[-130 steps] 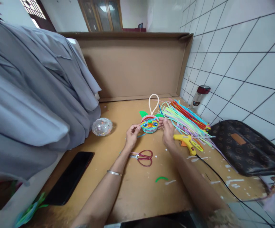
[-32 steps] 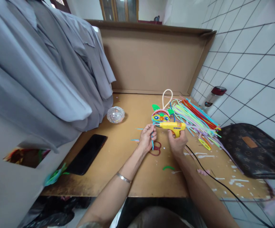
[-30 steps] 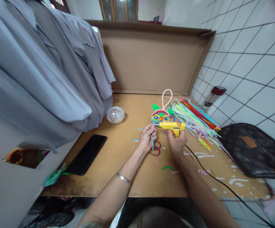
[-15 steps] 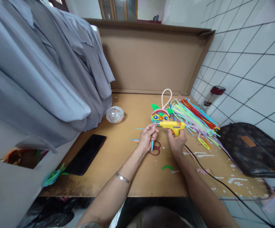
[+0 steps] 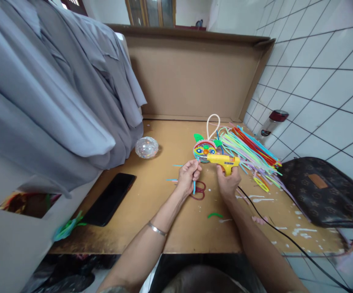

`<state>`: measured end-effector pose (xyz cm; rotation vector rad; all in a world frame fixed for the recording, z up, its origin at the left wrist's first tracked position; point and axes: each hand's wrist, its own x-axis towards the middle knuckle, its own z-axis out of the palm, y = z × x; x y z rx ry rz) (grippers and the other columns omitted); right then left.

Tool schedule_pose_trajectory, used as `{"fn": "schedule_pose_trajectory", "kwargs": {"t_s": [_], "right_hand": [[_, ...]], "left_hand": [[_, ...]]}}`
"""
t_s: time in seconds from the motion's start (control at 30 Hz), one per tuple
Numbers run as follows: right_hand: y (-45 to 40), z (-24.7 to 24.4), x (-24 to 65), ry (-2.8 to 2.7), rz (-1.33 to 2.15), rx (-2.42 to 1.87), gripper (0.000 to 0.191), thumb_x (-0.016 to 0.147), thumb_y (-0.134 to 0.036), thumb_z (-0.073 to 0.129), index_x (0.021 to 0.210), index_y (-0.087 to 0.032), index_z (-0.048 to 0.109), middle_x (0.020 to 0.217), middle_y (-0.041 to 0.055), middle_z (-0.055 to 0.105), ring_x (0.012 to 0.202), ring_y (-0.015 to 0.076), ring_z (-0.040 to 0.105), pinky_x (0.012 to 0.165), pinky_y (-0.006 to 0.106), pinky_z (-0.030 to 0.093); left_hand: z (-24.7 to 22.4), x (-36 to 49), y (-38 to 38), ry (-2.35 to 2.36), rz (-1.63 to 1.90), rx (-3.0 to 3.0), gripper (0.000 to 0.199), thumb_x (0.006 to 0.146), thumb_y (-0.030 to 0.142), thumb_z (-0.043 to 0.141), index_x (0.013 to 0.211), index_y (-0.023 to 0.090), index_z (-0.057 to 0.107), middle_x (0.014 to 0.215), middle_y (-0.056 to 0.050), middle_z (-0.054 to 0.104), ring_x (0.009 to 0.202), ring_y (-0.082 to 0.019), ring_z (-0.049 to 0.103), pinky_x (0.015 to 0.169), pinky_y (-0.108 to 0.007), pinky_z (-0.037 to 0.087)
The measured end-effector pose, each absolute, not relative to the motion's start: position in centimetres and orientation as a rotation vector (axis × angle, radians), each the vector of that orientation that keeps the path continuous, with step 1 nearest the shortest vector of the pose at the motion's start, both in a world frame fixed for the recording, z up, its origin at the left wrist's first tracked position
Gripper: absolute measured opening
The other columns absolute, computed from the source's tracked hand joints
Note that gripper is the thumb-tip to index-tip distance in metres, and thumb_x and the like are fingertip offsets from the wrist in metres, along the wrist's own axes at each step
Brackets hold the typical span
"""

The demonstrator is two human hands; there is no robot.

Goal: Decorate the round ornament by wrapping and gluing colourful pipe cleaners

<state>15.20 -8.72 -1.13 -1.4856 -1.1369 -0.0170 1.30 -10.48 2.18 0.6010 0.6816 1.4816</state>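
Note:
My right hand [image 5: 227,181] is wrapped round the handle of a yellow glue gun [image 5: 222,159], its nozzle pointing left. In a pinch, my left hand [image 5: 189,174] holds a light blue pipe cleaner [image 5: 194,187], one end hanging below the fingers and the tip close to the nozzle. Whether nozzle and tip touch, I cannot tell. Just behind the gun lies a colourful animal-face craft [image 5: 205,149] with green ears and a cream loop [image 5: 213,122]; the gun covers its lower edge. Red-handled scissors [image 5: 199,194] lie partly hidden beside my left hand.
A pile of coloured pipe cleaners [image 5: 249,148] lies at right, near a dark patterned bag [image 5: 323,195] and a red-lidded bottle [image 5: 274,122]. A clear ball [image 5: 147,147] and black phone [image 5: 110,199] are at left. The gun's black cord [image 5: 274,228] runs right.
My right hand and the glue gun have shifted slightly to the right, drawing the nozzle a little away from my left fingers. My left hand keeps its pinch nearly in place.

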Motion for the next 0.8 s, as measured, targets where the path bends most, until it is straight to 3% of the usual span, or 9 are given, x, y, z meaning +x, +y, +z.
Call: {"fn": "schedule_pose_trajectory", "kwargs": {"t_s": [0.53, 0.8], "right_hand": [[-8.47, -1.72, 15.13, -1.180, -0.015, -1.507, 0.032, 0.074, -0.053, 0.059, 0.079, -0.021, 0.059, 0.066, 0.0046, 0.064, 0.060, 0.0211, 0.058, 0.061, 0.033, 0.045], [-8.58, -1.68, 15.01, -1.144, -0.035, -1.500, 0.030, 0.073, -0.053, 0.060, 0.072, -0.024, 0.054, 0.058, 0.0011, 0.058, 0.055, 0.0204, 0.055, 0.059, 0.032, 0.044]], "left_hand": [[2.12, 1.16, -10.41, 0.658, 1.495, 0.625, 0.038, 0.064, 0.036, 0.087, 0.079, 0.012, 0.062, 0.057, 0.005, 0.056, 0.041, 0.000, 0.030, 0.039, -0.016, 0.016], [2.49, 1.12, -10.49, 0.664, 1.485, 0.554, 0.038, 0.065, 0.032, 0.087, 0.076, 0.015, 0.054, 0.058, 0.006, 0.055, 0.041, -0.001, 0.029, 0.039, -0.015, 0.016]]}}
